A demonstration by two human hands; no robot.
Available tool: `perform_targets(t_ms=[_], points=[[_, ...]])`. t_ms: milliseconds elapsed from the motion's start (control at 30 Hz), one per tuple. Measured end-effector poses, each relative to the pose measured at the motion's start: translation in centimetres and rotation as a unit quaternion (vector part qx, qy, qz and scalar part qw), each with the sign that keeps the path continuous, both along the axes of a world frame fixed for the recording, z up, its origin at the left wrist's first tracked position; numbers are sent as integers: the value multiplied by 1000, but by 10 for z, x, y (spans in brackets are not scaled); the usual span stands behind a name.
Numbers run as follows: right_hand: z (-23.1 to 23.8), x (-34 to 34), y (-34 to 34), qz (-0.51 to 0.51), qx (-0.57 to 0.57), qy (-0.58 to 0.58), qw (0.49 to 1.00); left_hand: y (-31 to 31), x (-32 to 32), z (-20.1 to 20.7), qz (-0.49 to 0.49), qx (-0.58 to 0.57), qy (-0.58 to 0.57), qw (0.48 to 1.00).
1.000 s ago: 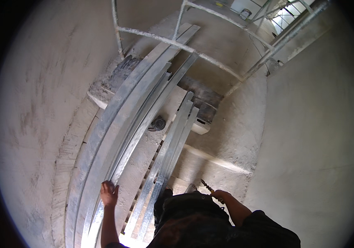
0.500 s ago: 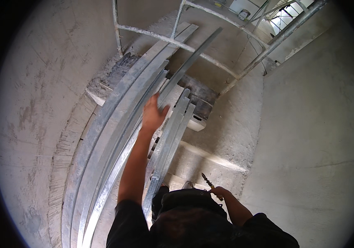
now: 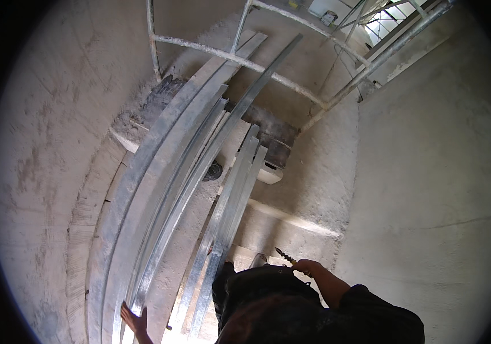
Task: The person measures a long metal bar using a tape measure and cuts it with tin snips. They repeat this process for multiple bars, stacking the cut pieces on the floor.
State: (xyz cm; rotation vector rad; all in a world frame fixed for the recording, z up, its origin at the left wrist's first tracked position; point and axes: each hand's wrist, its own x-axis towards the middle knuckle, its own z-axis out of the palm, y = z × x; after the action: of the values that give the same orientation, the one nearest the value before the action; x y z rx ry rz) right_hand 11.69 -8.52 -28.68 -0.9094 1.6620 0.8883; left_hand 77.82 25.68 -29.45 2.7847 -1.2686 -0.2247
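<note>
Long grey metal channels (image 3: 142, 189) lie side by side on my left, running away from me. One narrow channel (image 3: 240, 109) reaches farther out than its neighbours. At the lower left, my left hand (image 3: 135, 322) is at the near part of this narrow channel, thumb and fingers apart; whether it touches the metal is unclear. By my waist, my right hand (image 3: 308, 267) is closed around a slim hand tool (image 3: 284, 255) with a dark pointed front and some yellow at the grip; its exact kind is too small to tell. Shorter metal channels (image 3: 237, 186) lie between the long ones and me.
A whitish metal pipe frame (image 3: 291, 84) crosses the far side. Bare plaster walls rise at left (image 3: 45, 172) and right (image 3: 429, 189). A dark round coil-like thing (image 3: 213, 171) lies between the channel groups. A pale block (image 3: 269, 173) sits beneath the shorter channels' far ends.
My left hand has moved back toward me along the long channels, from their middle to the lower left. The dark round thing is now uncovered. My right hand still holds the tool.
</note>
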Motion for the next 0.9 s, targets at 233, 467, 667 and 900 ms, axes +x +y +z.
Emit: perform_targets(t_ms=[233,467,667,900], points=[[-21,1,-17,-1,-12,-4,1000,49,40,-11,84,216,96,968],[-25,3,-9,5,-35,-40,999,-216,-40,-41,-32,-33,73,996],[-10,4,-2,-8,-23,-75,997,-533,-188,71,-121,-247,115,955],[-83,-84,72,-107,13,-57,993,-436,-259,416,-492,-465,478,560]])
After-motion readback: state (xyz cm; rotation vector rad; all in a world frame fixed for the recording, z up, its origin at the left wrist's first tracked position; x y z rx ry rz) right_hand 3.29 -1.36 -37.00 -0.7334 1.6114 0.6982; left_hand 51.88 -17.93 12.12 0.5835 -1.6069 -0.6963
